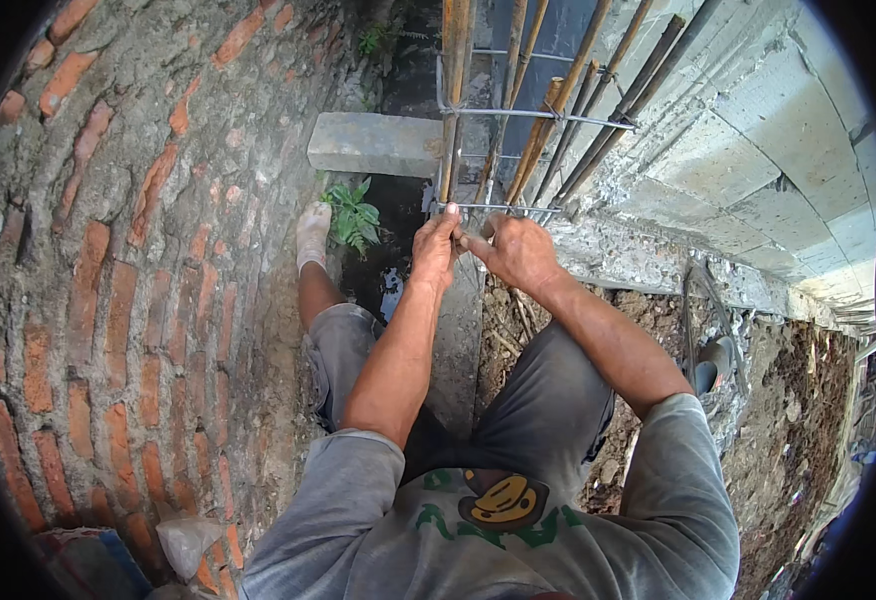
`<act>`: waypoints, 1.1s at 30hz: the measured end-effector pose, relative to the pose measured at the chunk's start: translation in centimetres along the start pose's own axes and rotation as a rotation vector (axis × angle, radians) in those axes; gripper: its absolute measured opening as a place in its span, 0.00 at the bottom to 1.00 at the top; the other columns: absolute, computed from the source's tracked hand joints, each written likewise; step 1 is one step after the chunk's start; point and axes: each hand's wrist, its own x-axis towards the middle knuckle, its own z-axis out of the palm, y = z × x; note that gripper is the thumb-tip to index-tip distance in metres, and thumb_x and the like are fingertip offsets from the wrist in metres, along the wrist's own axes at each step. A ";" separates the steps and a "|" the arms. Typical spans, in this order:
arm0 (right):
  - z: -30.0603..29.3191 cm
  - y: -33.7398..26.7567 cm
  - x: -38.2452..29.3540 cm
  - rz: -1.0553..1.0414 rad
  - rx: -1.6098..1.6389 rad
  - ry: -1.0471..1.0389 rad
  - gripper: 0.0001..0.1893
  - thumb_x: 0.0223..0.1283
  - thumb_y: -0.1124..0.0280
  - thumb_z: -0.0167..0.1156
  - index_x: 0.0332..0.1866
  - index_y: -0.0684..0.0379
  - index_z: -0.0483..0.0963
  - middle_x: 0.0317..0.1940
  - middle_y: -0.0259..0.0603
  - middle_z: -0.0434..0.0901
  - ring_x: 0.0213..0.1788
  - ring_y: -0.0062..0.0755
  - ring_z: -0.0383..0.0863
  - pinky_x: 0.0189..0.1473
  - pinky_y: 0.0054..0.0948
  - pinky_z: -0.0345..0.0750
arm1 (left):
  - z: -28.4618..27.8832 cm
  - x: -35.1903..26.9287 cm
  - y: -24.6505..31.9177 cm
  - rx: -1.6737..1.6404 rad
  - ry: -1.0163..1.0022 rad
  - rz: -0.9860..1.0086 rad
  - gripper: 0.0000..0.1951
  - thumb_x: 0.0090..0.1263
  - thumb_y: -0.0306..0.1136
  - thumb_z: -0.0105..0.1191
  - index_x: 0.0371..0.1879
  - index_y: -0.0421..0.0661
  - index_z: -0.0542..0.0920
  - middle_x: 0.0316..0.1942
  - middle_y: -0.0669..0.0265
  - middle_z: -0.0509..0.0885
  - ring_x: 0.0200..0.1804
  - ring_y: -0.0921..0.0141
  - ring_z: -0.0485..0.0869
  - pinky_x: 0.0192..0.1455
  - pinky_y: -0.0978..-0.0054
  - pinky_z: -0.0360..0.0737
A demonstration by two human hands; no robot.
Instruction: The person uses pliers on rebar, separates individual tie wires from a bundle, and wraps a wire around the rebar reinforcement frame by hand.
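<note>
A cage of rusty rebar (535, 142) rises at the top centre, ringed by thin steel stirrups (513, 112). My left hand (434, 249) grips the cage at its near left corner, with the thumb tip against the lowest stirrup (498, 207). Close beside it, my right hand (522, 251) has its fingers curled, and its thumb reaches to the left fingers. Whatever lies between the right fingertips is too small and too covered to make out. Beneath both hands runs a narrow concrete ledge (456, 337).
A rough brick wall (152, 300) fills the left side; a grey block wall (768, 165) stands right. Dark water (370, 277) lies in the channel, crossed by a concrete slab (374, 142). A leafy plant (353, 212) grows by my foot (313, 229). Loose soil (775, 405) lies right.
</note>
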 end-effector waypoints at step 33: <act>1.1 -2.3 8.6 0.200 -0.057 0.303 0.10 0.45 0.73 0.57 0.32 0.65 0.79 0.30 0.59 0.81 0.37 0.55 0.83 0.45 0.43 0.79 | 0.1 -1.9 6.2 0.365 0.013 -0.060 0.15 0.69 0.46 0.53 0.35 0.45 0.75 0.19 0.71 0.76 0.16 0.79 0.71 0.18 0.82 0.66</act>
